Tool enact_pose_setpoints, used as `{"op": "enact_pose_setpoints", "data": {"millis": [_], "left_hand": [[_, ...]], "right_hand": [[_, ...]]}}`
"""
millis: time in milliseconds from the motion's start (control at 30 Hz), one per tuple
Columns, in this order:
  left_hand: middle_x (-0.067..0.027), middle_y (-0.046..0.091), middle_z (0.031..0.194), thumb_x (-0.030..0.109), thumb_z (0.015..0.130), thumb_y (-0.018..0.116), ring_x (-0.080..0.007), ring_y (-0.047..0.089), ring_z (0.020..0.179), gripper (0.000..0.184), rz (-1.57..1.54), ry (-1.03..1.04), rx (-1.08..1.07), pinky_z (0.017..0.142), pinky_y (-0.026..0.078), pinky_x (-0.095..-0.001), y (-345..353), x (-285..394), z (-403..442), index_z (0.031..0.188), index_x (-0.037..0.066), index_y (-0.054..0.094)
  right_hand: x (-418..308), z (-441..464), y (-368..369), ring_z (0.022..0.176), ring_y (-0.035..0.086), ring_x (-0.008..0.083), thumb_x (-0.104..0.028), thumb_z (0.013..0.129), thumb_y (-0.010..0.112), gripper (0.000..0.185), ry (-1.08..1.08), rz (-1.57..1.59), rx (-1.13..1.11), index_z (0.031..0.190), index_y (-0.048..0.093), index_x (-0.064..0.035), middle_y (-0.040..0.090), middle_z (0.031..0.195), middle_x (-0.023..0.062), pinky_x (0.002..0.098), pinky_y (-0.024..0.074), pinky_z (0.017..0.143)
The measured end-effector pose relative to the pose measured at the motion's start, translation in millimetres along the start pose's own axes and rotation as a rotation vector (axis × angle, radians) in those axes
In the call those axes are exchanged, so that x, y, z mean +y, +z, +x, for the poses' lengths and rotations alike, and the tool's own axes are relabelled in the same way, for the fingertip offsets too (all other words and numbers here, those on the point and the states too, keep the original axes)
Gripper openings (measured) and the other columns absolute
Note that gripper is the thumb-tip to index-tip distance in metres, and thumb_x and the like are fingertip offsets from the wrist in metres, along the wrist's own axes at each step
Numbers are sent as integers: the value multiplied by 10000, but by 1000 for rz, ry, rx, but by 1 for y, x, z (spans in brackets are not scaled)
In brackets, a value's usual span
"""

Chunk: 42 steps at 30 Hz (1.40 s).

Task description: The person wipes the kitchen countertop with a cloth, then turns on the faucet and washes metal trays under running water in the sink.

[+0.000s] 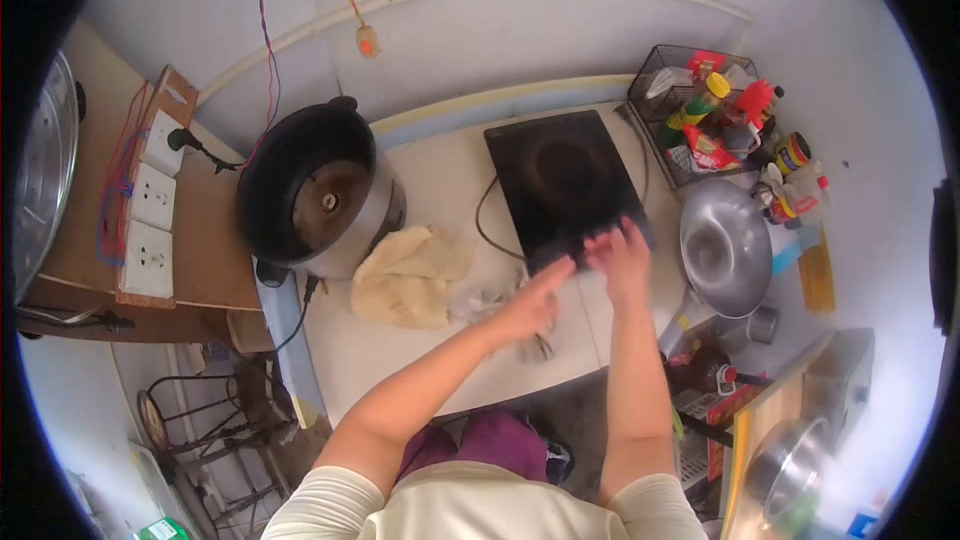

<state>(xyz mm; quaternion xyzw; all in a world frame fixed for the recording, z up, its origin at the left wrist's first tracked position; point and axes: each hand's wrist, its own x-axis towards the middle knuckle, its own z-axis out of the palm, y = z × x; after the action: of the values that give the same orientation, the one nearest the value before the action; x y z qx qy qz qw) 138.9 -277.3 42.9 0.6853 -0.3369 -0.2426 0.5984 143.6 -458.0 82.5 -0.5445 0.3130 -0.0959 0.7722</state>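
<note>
A black induction cooktop (575, 180) lies on the pale counter, its front edge just beyond my hands. My right hand (622, 260) is over that front edge with its fingers spread, holding nothing; whether it touches the surface I cannot tell. Slightly blurred, my left hand (535, 306) points toward the cooktop's near corner, its index finger stretched out and nothing visible in it. Beneath and beside it lies a crumpled, greyish clear item (485, 302), partly hidden. A beige cloth (410, 280) is bunched to the left of that.
An electric cooker pot (318, 195) without a lid stands at the counter's left. To the right are a metal wok (726, 248) and a wire basket (665, 125) of bottles and packets. Power sockets (152, 196) line the left shelf. A steel bowl (790, 470) sits lower right.
</note>
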Motion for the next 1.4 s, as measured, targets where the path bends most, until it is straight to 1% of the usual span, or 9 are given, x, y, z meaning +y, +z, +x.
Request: {"op": "enact_pose_setpoints", "data": {"millis": [200, 300, 433, 700, 900, 1033, 1200, 1300, 1400], "left_hand": [[-162, 260, 1398, -30, 728, 494, -304, 221, 1306, 629, 159, -10, 77, 1056, 210, -382, -5, -24, 14, 1328, 62, 327], [-168, 328, 1353, -70, 695, 483, -331, 257, 1280, 597, 510, -37, 306, 1036, 237, -415, -38, -58, -6, 1275, 43, 397], [-167, 398, 1296, -17, 702, 500, -334, 346, 1219, 541, 1150, -295, 523, 1007, 264, -429, -78, -61, -28, 1232, 74, 445], [-91, 592, 922, 81, 714, 538, -259, 526, 924, 302, 1413, -631, 339, 820, 375, -419, -121, -85, -57, 1013, 84, 574], [-107, 580, 1003, 39, 651, 587, -273, 522, 972, 375, 874, -316, 230, 837, 374, -426, -108, -9, -73, 1023, 89, 579], [-129, 548, 1068, 66, 702, 577, -293, 483, 1030, 401, 1233, 8, 564, 886, 345, -422, -138, 32, -85, 1102, 78, 541], [-125, 567, 1004, 142, 738, 615, -277, 505, 1006, 302, 1556, -183, 819, 836, 384, -400, -187, 44, -83, 1015, 54, 533], [-121, 597, 838, 194, 729, 648, -296, 572, 823, 244, 1318, -665, 628, 708, 433, -405, -199, 41, -80, 872, 56, 508], [-116, 581, 696, 204, 738, 640, -309, 577, 671, 229, 1401, -435, 681, 611, 439, -414, -204, 34, -87, 771, 64, 462]], "right_hand": [[18, 86, -35, 818, 596, 287, -110, 894, 461, 337, 34, -9, 74, 1212, 390, -28, 548, 885, 162, 364, 515, 648], [58, 124, -49, 991, 503, 373, -131, 827, 571, 389, -752, -1288, 724, 1168, 437, 1, 507, 1042, 240, 439, 425, 844], [40, 61, 21, 1035, 472, 359, -65, 718, 617, 401, -1003, -1046, 121, 1097, 502, 1, 522, 1096, 196, 424, 360, 915], [132, -7, 106, 993, 527, 309, -99, 705, 630, 533, -349, -732, -662, 1211, 462, -88, 557, 1062, 156, 376, 435, 845], [171, -25, 131, 837, 572, 257, -136, 600, 710, 481, -878, -683, -674, 1034, 527, -34, 589, 910, 136, 329, 453, 743], [155, -33, 127, 708, 541, 231, -101, 590, 687, 316, -398, -608, -516, 849, 521, -29, 557, 782, 112, 295, 449, 664], [140, -35, 132, 777, 562, 197, -82, 651, 649, 288, -286, -350, -262, 901, 523, -13, 584, 861, 105, 298, 452, 705], [114, -40, 143, 849, 571, 157, -117, 711, 642, 341, -273, -247, -219, 1007, 524, 3, 607, 933, 97, 280, 450, 755], [101, -52, 150, 872, 577, 152, -132, 741, 638, 374, -259, -252, -261, 1066, 520, 12, 616, 950, 94, 268, 446, 776]]}}
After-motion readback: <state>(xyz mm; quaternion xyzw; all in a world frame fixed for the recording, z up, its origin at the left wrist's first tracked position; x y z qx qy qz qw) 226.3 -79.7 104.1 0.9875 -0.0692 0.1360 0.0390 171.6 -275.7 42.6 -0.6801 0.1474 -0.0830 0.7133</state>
